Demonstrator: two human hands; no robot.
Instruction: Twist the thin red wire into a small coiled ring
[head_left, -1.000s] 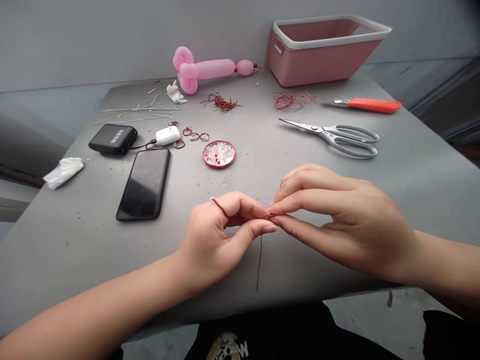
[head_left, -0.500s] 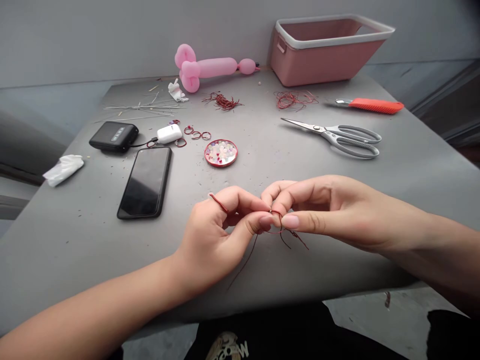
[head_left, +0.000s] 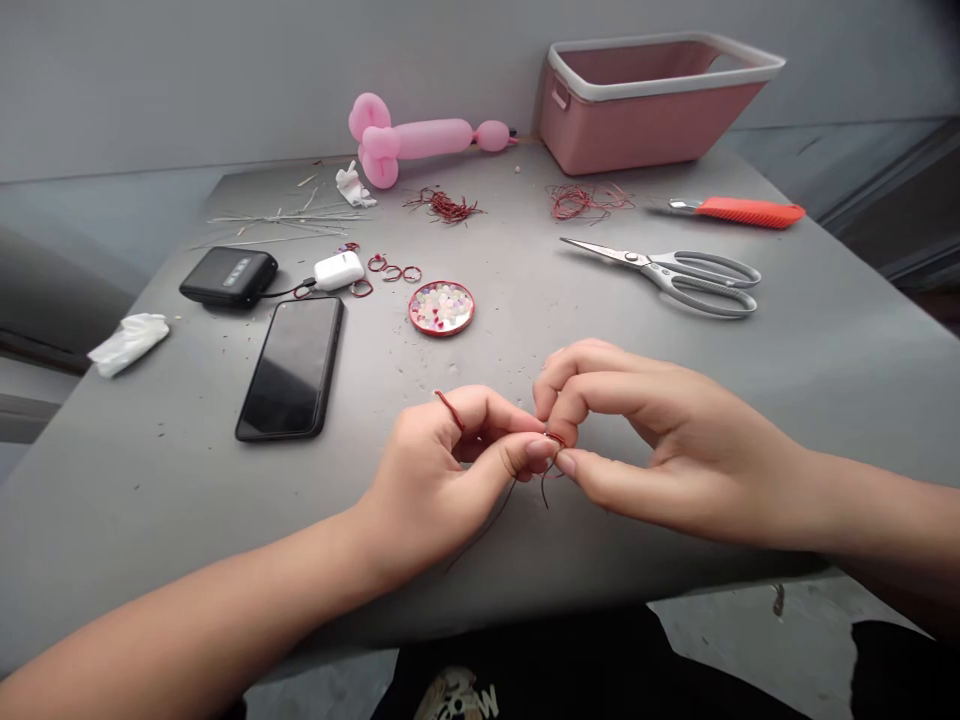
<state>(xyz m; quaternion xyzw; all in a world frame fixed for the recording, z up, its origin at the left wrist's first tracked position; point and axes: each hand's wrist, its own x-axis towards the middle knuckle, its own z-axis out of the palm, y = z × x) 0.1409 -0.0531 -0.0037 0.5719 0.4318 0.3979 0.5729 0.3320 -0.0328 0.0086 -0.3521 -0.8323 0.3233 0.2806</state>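
My left hand (head_left: 457,470) pinches a small ring of dark red cord (head_left: 554,438) between thumb and index finger, above the table's near part. A red cord ring circles a finger of that hand. From the right, my right hand (head_left: 660,440) meets the small ring with its thumb and index fingertips closed on the cord. Thin loose cord ends hang below the fingertips. Beyond the hands lies a round red-rimmed dish (head_left: 442,308) of pale and red beads. Several finished-looking red rings (head_left: 391,271) rest behind it to the left.
Scissors (head_left: 675,275) and an orange-handled cutter (head_left: 750,212) lie at right, a pink bin (head_left: 637,130) behind. A pink balloon (head_left: 427,138) and red cord piles (head_left: 585,202) are at the back. Left are a phone (head_left: 291,368), power bank (head_left: 229,276), white case (head_left: 339,270) and tissue (head_left: 129,344).
Both hands have shifted slightly down. My right hand has turned, its fingers more arched and its thumb lower, and the cord ends hang differently.
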